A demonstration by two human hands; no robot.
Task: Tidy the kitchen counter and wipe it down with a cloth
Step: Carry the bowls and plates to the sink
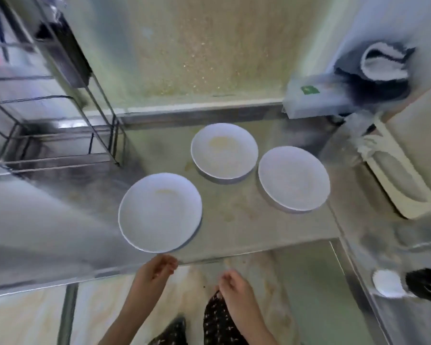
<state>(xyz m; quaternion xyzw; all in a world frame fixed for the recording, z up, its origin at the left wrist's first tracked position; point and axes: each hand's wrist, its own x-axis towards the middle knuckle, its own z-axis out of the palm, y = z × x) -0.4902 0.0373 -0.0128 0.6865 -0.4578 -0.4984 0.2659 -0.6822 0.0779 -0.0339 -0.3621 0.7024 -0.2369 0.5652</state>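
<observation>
On the steel counter (pixel 234 235), three white plates: nearest plate (pixel 159 212) at the front edge, far plate (pixel 224 153), right plate (pixel 293 178), left hand (pixel 154 271) just below the nearest plate's rim, fingers curled, empty, right hand (pixel 235 290) loosely curled, holding nothing

- A home kitchen is shown.
- A stained steel counter (pixel 234 210) is seen, with three white plates (pixel 159 212) set on it.
- A wire dish rack (pixel 60 135) is placed at the left.
- A spattered wall (pixel 197 53) is seen behind the counter.
</observation>
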